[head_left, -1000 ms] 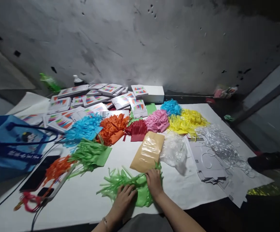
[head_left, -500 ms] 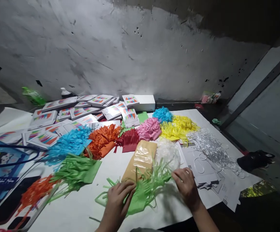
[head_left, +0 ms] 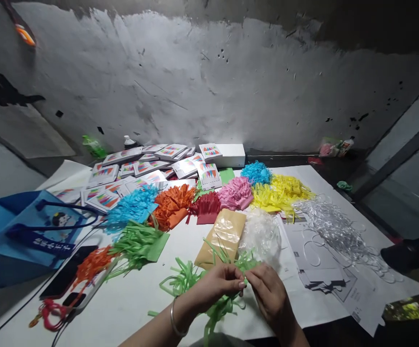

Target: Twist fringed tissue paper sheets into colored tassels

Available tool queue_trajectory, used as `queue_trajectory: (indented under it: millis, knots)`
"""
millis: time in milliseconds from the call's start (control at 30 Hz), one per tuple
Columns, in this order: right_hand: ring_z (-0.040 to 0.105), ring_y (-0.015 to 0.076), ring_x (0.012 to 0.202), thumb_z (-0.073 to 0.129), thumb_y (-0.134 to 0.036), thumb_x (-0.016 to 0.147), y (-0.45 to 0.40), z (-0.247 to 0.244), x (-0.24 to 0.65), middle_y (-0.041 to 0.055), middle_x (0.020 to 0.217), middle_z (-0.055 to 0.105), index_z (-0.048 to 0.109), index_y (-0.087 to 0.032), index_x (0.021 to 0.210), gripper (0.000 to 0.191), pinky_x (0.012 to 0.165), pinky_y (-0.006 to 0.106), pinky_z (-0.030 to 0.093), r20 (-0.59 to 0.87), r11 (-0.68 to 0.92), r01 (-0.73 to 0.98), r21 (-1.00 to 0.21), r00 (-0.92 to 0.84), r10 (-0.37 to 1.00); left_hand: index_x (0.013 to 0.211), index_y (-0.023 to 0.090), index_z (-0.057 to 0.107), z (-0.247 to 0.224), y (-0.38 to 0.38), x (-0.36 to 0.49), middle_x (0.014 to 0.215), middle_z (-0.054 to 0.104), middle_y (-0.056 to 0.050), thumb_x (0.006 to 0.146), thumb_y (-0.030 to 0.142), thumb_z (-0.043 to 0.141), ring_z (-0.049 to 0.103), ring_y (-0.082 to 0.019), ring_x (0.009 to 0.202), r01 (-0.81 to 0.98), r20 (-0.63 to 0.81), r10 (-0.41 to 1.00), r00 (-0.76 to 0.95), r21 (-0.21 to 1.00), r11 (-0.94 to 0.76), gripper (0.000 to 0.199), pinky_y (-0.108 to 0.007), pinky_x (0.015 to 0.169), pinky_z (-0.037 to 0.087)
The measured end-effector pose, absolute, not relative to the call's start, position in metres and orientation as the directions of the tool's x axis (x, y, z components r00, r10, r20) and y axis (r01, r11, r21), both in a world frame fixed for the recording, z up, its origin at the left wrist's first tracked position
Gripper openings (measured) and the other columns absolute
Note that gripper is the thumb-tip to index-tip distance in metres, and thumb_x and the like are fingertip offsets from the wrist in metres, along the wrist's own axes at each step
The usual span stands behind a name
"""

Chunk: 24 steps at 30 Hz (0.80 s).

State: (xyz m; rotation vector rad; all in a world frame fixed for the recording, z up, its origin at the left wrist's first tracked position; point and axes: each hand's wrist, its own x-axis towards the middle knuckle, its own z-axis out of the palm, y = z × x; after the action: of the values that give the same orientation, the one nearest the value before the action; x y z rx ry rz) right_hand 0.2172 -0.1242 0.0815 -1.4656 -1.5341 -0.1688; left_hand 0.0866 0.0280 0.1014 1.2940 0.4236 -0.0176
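Green fringed tissue paper [head_left: 183, 278] spreads under and around both hands at the table's near side. My left hand [head_left: 222, 285], with a bangle on its wrist, is closed in a pinch on a green strand. Close against it, my right hand [head_left: 270, 293] pinches the same green paper, fingertips nearly touching the left ones. Just beyond the hands lies a tan paper packet with shiny tape [head_left: 224, 233]. A heap of clear white film [head_left: 262, 236] is beside that packet. To the left sits another bundle of green fringed paper [head_left: 140, 243].
Blue [head_left: 131, 209], orange [head_left: 173, 205], red, pink [head_left: 235, 193] and yellow fringed bundles [head_left: 281, 192] line the middle. Behind them are piled printed boxes [head_left: 147, 166]. Silver-white cords [head_left: 334, 231] and printed sheets [head_left: 317, 270] lie right; a blue bag [head_left: 17, 236] and phone [head_left: 68, 272] left.
My hands, apart before, have come together over the green fringed paper. The right hand moved inward and the paper is now bunched between them. The view has turned left, showing more of the blue bag.
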Motion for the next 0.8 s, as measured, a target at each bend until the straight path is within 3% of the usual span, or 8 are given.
queue_trajectory:
  millis: [133, 267, 433, 500, 600, 700, 800]
  knots:
    - [0.068, 0.0173, 0.079, 0.056, -0.011, 0.095, -0.117, 0.08, 0.197, 0.0033, 0.085, 0.07, 0.067, -0.026, 0.108, 0.022, 0.069, 0.029, 0.059, 0.639, 0.182, 0.729, -0.66, 0.418, 0.645, 0.074, 0.013, 0.064, 0.1, 0.013, 0.085, 0.063, 0.051, 0.003, 0.067, 0.055, 0.083, 0.041, -0.01, 0.06, 0.158, -0.279, 0.359, 0.891, 0.931, 0.33, 0.047, -0.022, 0.058, 0.03]
    - [0.071, 0.0181, 0.088, 0.055, -0.019, 0.097, -0.107, 0.073, 0.18, 0.0051, 0.094, 0.071, 0.067, -0.025, 0.108, 0.018, 0.076, 0.028, 0.061, 0.582, 0.144, 0.644, -0.751, 0.543, 0.605, 0.074, 0.015, 0.062, 0.092, 0.0, 0.085, 0.075, 0.057, 0.0, 0.073, 0.055, 0.079, 0.048, -0.014, 0.074, 0.045, -0.212, 0.561, 0.8, 0.954, 0.297, 0.043, -0.024, 0.07, 0.038]
    - [0.071, 0.0165, 0.072, 0.058, -0.018, 0.096, -0.103, 0.053, 0.178, 0.0021, 0.082, 0.07, 0.069, -0.027, 0.113, 0.023, 0.063, 0.025, 0.061, 0.623, 0.173, 0.659, -0.732, 0.545, 0.561, 0.07, 0.014, 0.068, 0.077, 0.009, 0.081, 0.064, 0.058, -0.001, 0.077, 0.061, 0.072, 0.047, -0.013, 0.061, 0.112, -0.251, 0.531, 0.809, 0.954, 0.279, 0.048, -0.024, 0.059, 0.039]
    - [0.07, 0.0171, 0.068, 0.056, -0.014, 0.095, -0.105, 0.042, 0.182, 0.0019, 0.079, 0.071, 0.066, -0.03, 0.122, 0.033, 0.061, 0.026, 0.06, 0.659, 0.183, 0.698, -0.692, 0.507, 0.556, 0.076, 0.015, 0.072, 0.074, 0.017, 0.081, 0.065, 0.063, -0.003, 0.074, 0.064, 0.073, 0.053, -0.016, 0.061, 0.15, -0.214, 0.523, 0.825, 0.975, 0.164, 0.049, -0.026, 0.058, 0.043]
    - [0.072, 0.021, 0.077, 0.054, -0.015, 0.094, -0.106, 0.027, 0.188, 0.0059, 0.089, 0.075, 0.061, -0.029, 0.13, 0.039, 0.069, 0.032, 0.061, 0.664, 0.146, 0.733, -0.664, 0.489, 0.566, 0.077, 0.019, 0.072, 0.074, 0.024, 0.085, 0.072, 0.069, -0.006, 0.083, 0.057, 0.068, 0.06, -0.019, 0.069, 0.126, 0.015, 0.505, 0.863, 0.961, -0.245, 0.039, -0.028, 0.066, 0.048]
    - [0.07, 0.0211, 0.077, 0.048, -0.024, 0.098, -0.106, 0.013, 0.193, 0.0057, 0.084, 0.072, 0.069, -0.027, 0.102, 0.022, 0.07, 0.031, 0.058, 0.578, 0.049, 0.693, -0.719, 0.556, 0.598, 0.076, 0.02, 0.067, 0.075, 0.019, 0.093, 0.075, 0.067, -0.007, 0.096, 0.048, 0.053, 0.06, -0.019, 0.069, 0.077, 0.165, 0.439, 0.883, 0.872, -0.483, 0.038, -0.027, 0.067, 0.049]
    - [0.06, 0.0155, 0.052, 0.039, -0.035, 0.102, -0.113, -0.002, 0.197, -0.0013, 0.059, 0.062, 0.06, -0.025, 0.073, 0.037, 0.051, 0.023, 0.051, 0.448, -0.065, 0.601, -0.796, 0.659, 0.604, 0.076, 0.019, 0.063, 0.07, 0.018, 0.112, 0.073, 0.066, -0.006, 0.099, 0.047, 0.047, 0.061, -0.017, 0.067, 0.08, 0.174, 0.397, 0.901, 0.834, -0.547, 0.04, -0.024, 0.063, 0.049]
